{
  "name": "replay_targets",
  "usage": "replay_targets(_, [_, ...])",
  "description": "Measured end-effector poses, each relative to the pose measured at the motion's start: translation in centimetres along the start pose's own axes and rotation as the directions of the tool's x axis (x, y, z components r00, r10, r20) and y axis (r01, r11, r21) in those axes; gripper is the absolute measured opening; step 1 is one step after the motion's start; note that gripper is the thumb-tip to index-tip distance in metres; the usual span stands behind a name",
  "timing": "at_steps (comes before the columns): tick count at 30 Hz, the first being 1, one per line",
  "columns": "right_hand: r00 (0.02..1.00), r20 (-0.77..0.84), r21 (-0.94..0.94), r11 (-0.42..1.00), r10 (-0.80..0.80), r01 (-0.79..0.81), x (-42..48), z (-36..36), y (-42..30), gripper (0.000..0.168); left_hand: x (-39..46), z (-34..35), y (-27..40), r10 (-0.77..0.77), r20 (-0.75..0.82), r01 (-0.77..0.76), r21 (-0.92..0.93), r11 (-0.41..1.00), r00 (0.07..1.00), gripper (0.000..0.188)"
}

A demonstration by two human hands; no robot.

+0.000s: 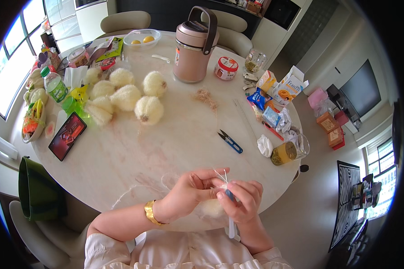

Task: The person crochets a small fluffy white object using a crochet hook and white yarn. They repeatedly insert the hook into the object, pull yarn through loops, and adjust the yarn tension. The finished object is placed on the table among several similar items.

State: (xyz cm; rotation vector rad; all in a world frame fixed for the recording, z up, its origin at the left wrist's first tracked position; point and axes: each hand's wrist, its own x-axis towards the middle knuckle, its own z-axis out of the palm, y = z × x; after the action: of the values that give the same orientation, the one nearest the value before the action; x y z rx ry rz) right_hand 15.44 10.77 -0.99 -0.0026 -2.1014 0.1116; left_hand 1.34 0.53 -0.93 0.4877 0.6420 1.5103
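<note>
My right hand grips a crochet hook with a blue-and-white handle, its thin tip pointing away from me. Against it, my left hand pinches a small piece of cream fuzzy crochet work, mostly covered by the fingers. Cream fuzzy yarn trails from the left hand across the tabletop to the left. Below the hands, a pale fuzzy mass shows in part. Beyond them lies a pair of blue-handled thread snips, blades slightly apart, with a tangle of brownish yarn farther back.
Several cream fuzzy stuffed pieces stand left of centre, beside a smartphone and a plastic bottle. A large pink insulated jug rises at the back. On the right, a glass mug of tea sits near the table's edge, by a clear ruler.
</note>
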Motion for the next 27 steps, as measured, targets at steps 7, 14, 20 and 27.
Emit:
replay_targets(7, [0.983,-0.074,0.479,0.870,0.169,-0.114,0.0,0.0,0.5,0.008,0.1,-0.3,1.7,-0.151,0.085,0.156,-0.067,0.985,0.985,0.053])
replay_targets(14, [0.620,0.283,0.906,0.009,0.732,-0.424,0.5,-0.2,-0.7,0.017,0.1,-0.9,1.9,-0.112,0.129,0.109,0.023,0.994,0.985,0.060])
replay_targets(20, [0.666,0.295,0.774,0.238,0.685,-0.587,0.3,0.1,-0.8,0.012,0.2,0.1,1.3,0.043,0.003,-0.043,0.230,0.972,0.999,0.069])
replay_targets(27, [0.998,0.040,0.251,0.967,0.045,-0.054,0.4,-0.9,0.4,0.018,0.4,-0.3,1.0,-0.191,0.071,0.191,0.000,0.982,0.979,0.071])
